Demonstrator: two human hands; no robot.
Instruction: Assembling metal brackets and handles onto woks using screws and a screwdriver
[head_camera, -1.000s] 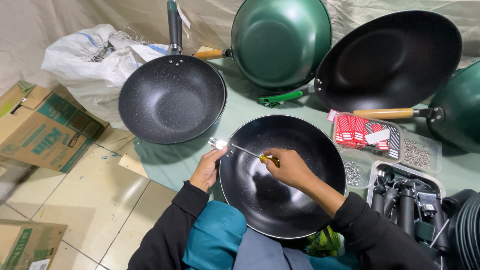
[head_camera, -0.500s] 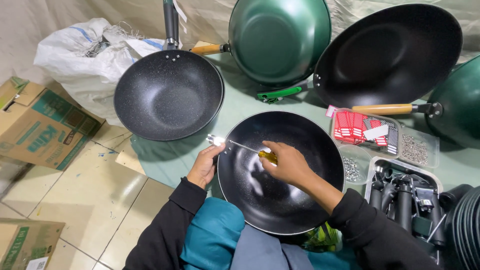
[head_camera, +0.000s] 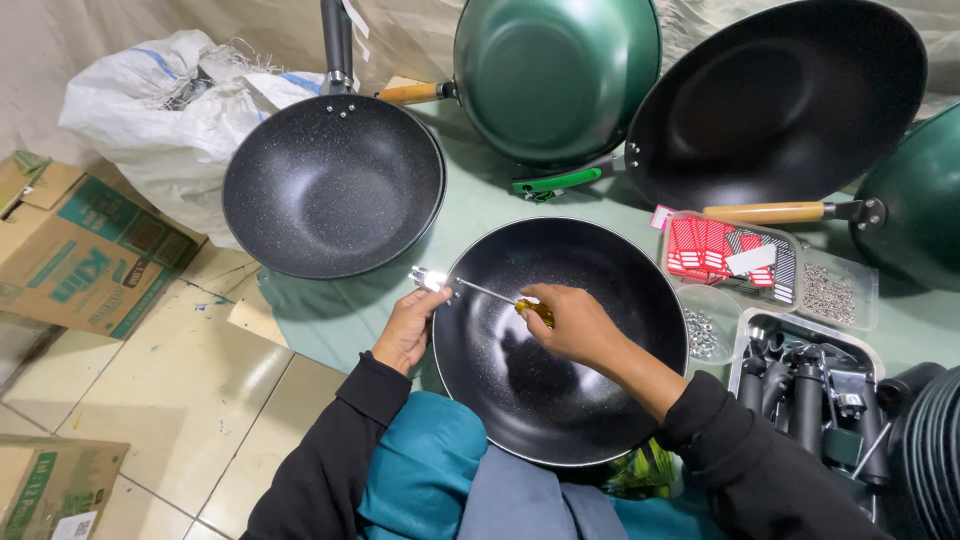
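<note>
A black wok (head_camera: 560, 345) rests in the person's lap at the edge of the green-covered desk (head_camera: 480, 205). The right hand (head_camera: 575, 322) is closed around the yellow handle of a screwdriver (head_camera: 497, 296), whose shaft reaches across the bowl to the rim, where a bright metal bracket (head_camera: 430, 279) sits. The left hand (head_camera: 410, 325) is curled against the outside of the rim, pinching that bracket in place. The wok appears to carry no handle yet, so the fastening looks under way rather than finished. Loose black handles (head_camera: 800, 390) wait in a tray at the right, beside a tub of small screws (head_camera: 828, 293). Several handled woks, including a speckled one (head_camera: 333, 187), lie beyond.
</note>
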